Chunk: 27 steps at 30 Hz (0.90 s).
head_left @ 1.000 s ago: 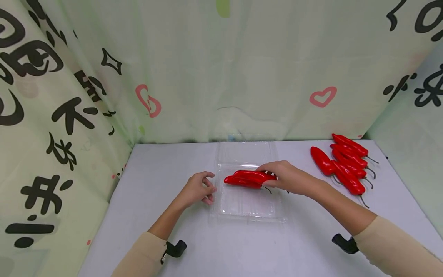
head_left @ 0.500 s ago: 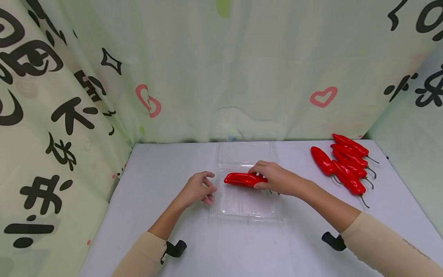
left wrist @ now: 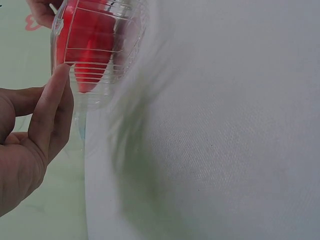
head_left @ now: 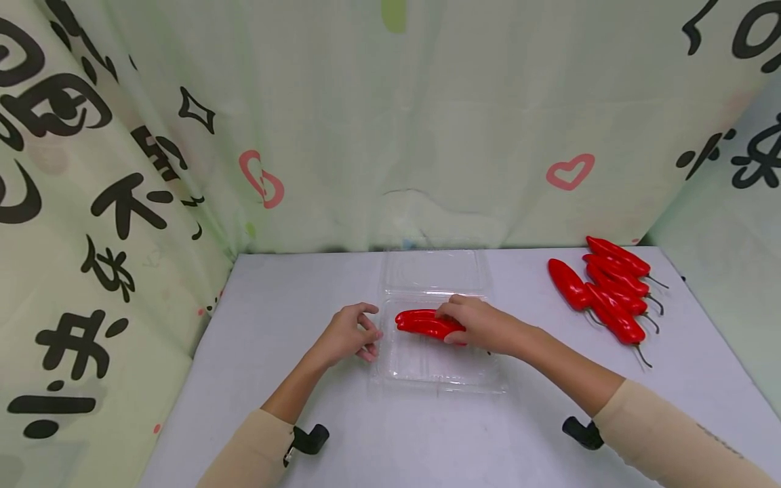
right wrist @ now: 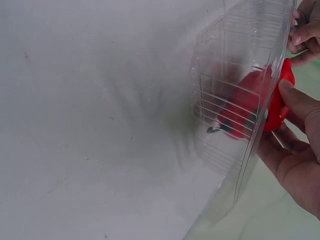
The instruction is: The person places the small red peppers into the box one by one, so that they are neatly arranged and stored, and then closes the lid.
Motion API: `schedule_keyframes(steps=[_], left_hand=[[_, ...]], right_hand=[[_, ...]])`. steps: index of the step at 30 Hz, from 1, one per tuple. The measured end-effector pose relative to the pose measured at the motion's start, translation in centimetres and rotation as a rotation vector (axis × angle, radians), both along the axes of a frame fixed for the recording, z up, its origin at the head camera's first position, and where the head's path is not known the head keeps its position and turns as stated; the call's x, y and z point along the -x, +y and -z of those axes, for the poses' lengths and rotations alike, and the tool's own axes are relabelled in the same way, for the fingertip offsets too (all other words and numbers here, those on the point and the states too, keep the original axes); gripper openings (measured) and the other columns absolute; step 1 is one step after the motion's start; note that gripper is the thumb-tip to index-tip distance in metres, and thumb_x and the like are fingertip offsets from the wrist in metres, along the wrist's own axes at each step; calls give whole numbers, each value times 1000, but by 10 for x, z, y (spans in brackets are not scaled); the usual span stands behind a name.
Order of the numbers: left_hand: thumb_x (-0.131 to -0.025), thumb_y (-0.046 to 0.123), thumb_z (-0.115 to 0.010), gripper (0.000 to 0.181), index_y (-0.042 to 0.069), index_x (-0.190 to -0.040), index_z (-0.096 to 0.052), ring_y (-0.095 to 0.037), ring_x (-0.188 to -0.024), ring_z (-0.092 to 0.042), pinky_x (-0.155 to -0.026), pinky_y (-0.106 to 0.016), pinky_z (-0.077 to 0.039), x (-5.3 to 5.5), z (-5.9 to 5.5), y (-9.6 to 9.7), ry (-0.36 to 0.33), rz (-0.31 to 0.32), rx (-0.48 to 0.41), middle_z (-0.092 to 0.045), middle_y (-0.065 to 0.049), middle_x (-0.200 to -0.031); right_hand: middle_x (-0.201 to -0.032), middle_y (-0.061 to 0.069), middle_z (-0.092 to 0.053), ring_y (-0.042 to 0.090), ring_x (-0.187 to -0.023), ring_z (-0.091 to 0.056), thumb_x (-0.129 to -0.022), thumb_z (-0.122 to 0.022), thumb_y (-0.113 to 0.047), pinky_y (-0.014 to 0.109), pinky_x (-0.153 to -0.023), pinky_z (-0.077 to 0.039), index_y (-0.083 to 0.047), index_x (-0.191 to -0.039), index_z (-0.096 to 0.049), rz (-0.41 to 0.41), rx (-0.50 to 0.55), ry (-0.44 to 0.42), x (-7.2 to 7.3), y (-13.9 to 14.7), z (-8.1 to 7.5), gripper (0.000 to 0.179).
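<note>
Gripped in the bent fingers of the right hand (head_left: 486,326), near the stem ends: peppers (head_left: 417,324) lying inside the clear box (head_left: 427,364), directly under those fingers. Squeezed from both sides, probably to keep them snug together, tips toward the left hand (head_left: 348,332). There, fingers loosely bent and apart at the rim, perhaps to steady it; hard to tell whether pressing. Beyond both hands, lid (head_left: 435,271) laid back, leaving access from above. Well right of the fingers, on the worktop (head_left: 293,291), spare peppers (head_left: 613,315), seemingly within reach.
</note>
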<state>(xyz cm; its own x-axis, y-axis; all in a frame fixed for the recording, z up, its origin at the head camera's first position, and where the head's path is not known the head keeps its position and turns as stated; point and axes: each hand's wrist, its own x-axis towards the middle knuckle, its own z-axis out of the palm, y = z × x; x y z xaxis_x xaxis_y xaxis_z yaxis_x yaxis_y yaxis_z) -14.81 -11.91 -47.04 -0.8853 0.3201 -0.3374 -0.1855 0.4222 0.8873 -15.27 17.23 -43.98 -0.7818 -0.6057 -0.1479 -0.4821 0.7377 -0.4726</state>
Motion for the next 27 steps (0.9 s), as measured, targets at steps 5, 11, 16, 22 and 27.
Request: schedule_keyframes(steps=[5, 11, 16, 22, 27], left_hand=[[-97, -1, -67, 52, -4, -145, -49, -19, -60, -70, -59, -33, -64, 0, 2, -1, 3, 2, -7, -64, -15, -94], [-97, 1, -67, 51, -2, -145, -50, -19, -60, -70, -59, -32, -63, 1, 2, -1, 6, 4, 8, -64, -14, -94], [-97, 2, -67, 51, -2, -145, -50, -18, -60, -70, -58, -32, -63, 1, 2, 0, 10, 9, 11, -64, -14, -94], [-98, 2, -67, 51, -3, -145, -49, -19, -60, -70, -59, -32, -64, 1, 1, -1, 3, 11, -1, -64, -14, -95], [-98, 2, -67, 51, -3, -145, -49, -19, -60, -70, -59, -32, -64, 0, 1, -1, 1, 16, 1, -65, -14, -94]], right_hand=[[-112, 3, -67, 15, -97, -59, -88, -83, -18, 25, -76, -58, -9, -125, -70, -7, -23, 36, -3, -1, 3, 40], [-109, 3, -68, 15, -96, -61, -88, -82, -18, 27, -79, -59, -9, -122, -71, -33, -19, 59, -5, -3, 6, 37], [-108, 4, -67, 16, -95, -63, -88, -82, -17, 28, -80, -60, -8, -120, -72, -48, -21, 96, -6, -4, 8, 35], [-108, 5, -66, 18, -95, -63, -87, -83, -17, 28, -79, -61, -7, -121, -73, -36, -37, 107, -7, -6, 12, 36], [-107, 5, -65, 17, -94, -62, -85, -85, -17, 27, -78, -61, -8, -121, -74, -13, -60, 97, -9, -8, 14, 38]])
